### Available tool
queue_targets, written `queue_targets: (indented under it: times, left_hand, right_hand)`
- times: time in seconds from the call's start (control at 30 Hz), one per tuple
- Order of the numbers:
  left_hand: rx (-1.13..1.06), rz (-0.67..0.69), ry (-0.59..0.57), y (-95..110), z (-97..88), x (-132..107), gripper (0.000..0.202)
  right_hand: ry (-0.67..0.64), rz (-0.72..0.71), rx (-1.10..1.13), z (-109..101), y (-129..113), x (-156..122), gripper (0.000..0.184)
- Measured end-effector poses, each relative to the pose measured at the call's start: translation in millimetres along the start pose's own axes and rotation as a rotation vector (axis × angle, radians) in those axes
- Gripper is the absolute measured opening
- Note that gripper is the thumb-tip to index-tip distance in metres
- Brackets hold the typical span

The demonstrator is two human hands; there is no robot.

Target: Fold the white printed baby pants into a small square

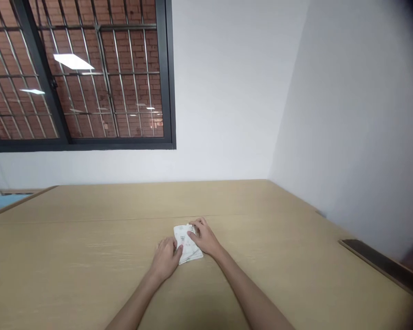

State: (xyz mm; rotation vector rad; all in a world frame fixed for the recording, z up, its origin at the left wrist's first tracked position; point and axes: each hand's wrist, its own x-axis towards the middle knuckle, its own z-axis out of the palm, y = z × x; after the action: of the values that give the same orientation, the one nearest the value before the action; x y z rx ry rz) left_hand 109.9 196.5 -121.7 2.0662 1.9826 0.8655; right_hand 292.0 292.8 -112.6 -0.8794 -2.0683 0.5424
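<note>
A small white cloth [187,243] with a faint scattered print lies folded in layers on the wooden tabletop. At its left edge is my left hand [166,256], with fingers curled and the thumb resting against the cloth's lower left side. My right hand [203,237] grips the upper right edge, its thumb on top and its fingers bent over the far corner. The lower right layers fan out slightly between my hands. Whether the cloth is a garment or a handkerchief I cannot tell.
The light wooden tabletop [89,275] has a seam running across it beyond the cloth. White walls [227,91] meet behind it, with a barred window [117,82] at the left. A dark strip [382,266] lies along the right edge. Something light blue [3,201] shows past the left edge.
</note>
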Motion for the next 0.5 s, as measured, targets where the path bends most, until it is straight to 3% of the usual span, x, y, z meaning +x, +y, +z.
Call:
queue_targets:
  times: [0.17,0.27,0.37,0.43,0.5]
  left_hand:
    - [-0.086,0.030,-0.052,-0.9,-12.9,-1.1,0.024]
    - [-0.128,0.054,-0.102,0.5,-32.5,-21.2,0.019]
    - [-0.136,0.031,-0.107,-1.3,-56.9,-65.2,0.017]
    - [-0.155,-0.044,-0.076,-5.8,-75.2,-107.4,0.020]
    - [-0.164,-0.167,-0.001,-12.0,-95.3,-156.2,0.028]
  right_hand:
    - [0.057,0.020,-0.059,7.2,-16.0,-13.2,0.016]
    - [0.007,0.075,-0.155,12.8,-43.6,-32.4,0.014]
    - [-0.093,0.082,-0.153,17.6,-88.1,-59.4,0.013]
    - [-0.160,0.075,-0.058,22.3,-122.6,-78.5,0.013]
    - [-0.271,0.169,0.127,31.0,-155.4,-95.0,0.017]
